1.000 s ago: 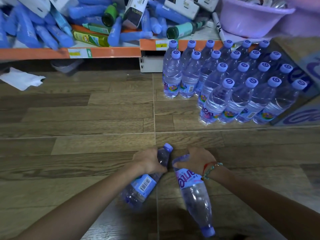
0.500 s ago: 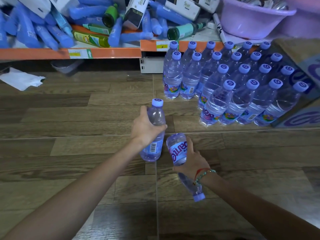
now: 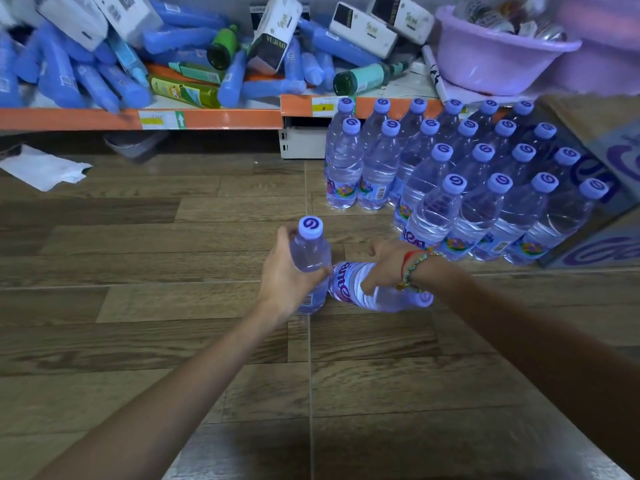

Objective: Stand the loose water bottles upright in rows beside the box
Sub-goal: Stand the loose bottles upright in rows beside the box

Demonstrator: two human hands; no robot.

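The single head view looks forward and down from above the person's arms, close over the wooden floor (image 3: pixel 138 341). It faces a low orange-edged shelf (image 3: pixel 207 118) at the top of the frame, with the wide lens bending the edges; the cardboard box (image 3: pixel 609 157) sits far right.

Floor (image 3: pixel 138 258): wood-look planks, brown w/ darker grain, pale seams running across and one front to back near centre. Along the far edge, a low shelf (image 3: pixel 221 118) w/ orange front lip and price tags, piled w/ blue bottles (image 3: pixel 59 77), green bottles (image 3: pixel 360 77) and white cartons (image 3: pixel 277 29), all lying at angles. Lilac basin (image 3: pixel 498 60) sits at the shelf's right end. White paper (image 3: pixel 41 169) lies on the floor by the left edge. Light even, soft.
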